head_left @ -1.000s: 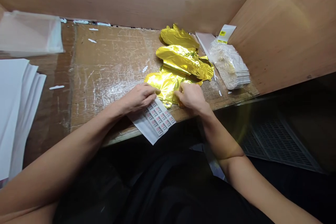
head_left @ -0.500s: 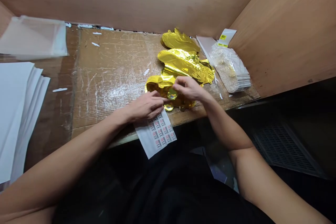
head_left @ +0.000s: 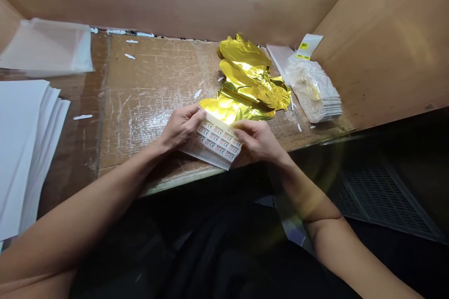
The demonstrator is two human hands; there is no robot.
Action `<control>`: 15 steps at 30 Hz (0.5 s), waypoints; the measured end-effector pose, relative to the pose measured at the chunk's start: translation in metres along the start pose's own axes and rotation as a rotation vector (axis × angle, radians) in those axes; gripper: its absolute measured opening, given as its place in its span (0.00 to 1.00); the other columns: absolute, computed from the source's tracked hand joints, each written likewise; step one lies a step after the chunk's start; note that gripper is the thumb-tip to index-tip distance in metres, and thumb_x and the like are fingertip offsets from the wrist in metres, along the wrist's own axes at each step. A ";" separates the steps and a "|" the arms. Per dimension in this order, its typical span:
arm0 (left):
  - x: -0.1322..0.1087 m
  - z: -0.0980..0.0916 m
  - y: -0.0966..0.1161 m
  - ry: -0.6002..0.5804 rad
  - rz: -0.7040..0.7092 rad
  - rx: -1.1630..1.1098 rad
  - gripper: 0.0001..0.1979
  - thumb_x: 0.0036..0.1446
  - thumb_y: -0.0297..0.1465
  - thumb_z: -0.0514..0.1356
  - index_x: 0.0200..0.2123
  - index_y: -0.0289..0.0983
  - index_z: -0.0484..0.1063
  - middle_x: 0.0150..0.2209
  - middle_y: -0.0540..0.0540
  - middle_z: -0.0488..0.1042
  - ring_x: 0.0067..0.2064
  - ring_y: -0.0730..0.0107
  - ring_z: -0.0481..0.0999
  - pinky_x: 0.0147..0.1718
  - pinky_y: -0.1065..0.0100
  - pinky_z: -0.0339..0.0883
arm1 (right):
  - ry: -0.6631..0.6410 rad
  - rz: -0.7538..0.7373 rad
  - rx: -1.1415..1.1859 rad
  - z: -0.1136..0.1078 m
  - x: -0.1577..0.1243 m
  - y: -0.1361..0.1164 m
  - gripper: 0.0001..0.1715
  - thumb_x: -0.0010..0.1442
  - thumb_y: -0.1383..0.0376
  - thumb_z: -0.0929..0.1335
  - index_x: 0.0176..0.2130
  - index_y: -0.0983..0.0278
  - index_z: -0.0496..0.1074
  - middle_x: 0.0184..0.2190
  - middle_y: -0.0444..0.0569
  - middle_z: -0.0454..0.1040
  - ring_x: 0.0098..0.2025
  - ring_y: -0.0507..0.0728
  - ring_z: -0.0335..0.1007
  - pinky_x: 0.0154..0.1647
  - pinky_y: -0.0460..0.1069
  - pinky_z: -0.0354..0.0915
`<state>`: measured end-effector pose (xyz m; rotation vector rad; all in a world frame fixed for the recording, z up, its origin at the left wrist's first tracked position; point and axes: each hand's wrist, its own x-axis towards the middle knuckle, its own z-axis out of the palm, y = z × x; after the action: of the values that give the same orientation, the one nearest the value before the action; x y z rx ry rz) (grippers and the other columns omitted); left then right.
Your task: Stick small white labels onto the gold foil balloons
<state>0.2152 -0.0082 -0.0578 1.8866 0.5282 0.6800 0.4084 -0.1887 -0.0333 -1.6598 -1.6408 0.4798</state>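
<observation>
sticker sheet [head_left: 217, 142]: held at the bench's near edge, long axis running roughly crosswise, tilted, its ends between both hands, neither clearly nearer | left hand [head_left: 181, 127]: fingers together, clamped on left end | right hand [head_left: 257, 139]: fingers together, clamped on right end | gold foil balloons [head_left: 249, 77]: just beyond sheet

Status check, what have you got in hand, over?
Left hand and right hand both on sticker sheet, gripping its ends. Gold foil lying right behind sheet. Nothing between hands and sheet.
</observation>
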 end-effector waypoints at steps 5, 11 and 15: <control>0.002 0.002 -0.002 -0.001 -0.066 -0.067 0.19 0.62 0.42 0.59 0.23 0.38 0.63 0.22 0.53 0.59 0.24 0.76 0.57 0.23 0.71 0.52 | 0.209 -0.316 -0.260 0.018 -0.014 0.022 0.15 0.73 0.69 0.67 0.54 0.61 0.81 0.45 0.55 0.82 0.46 0.59 0.80 0.48 0.53 0.76; 0.002 0.003 0.002 -0.017 -0.142 -0.146 0.18 0.60 0.41 0.60 0.23 0.38 0.64 0.21 0.53 0.59 0.23 0.77 0.56 0.20 0.72 0.50 | 0.219 -0.582 -0.454 0.020 -0.014 0.041 0.20 0.72 0.71 0.66 0.59 0.60 0.77 0.46 0.55 0.81 0.45 0.58 0.80 0.43 0.52 0.77; 0.001 0.003 0.004 -0.031 -0.191 -0.204 0.17 0.59 0.41 0.61 0.24 0.37 0.67 0.21 0.52 0.62 0.22 0.76 0.59 0.19 0.73 0.54 | 0.244 -0.518 -0.425 0.027 -0.011 0.034 0.13 0.72 0.69 0.68 0.53 0.60 0.78 0.42 0.53 0.79 0.44 0.58 0.78 0.43 0.52 0.77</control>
<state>0.2181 -0.0108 -0.0547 1.6304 0.5882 0.5560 0.4118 -0.1894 -0.0780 -1.4180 -1.9766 -0.3367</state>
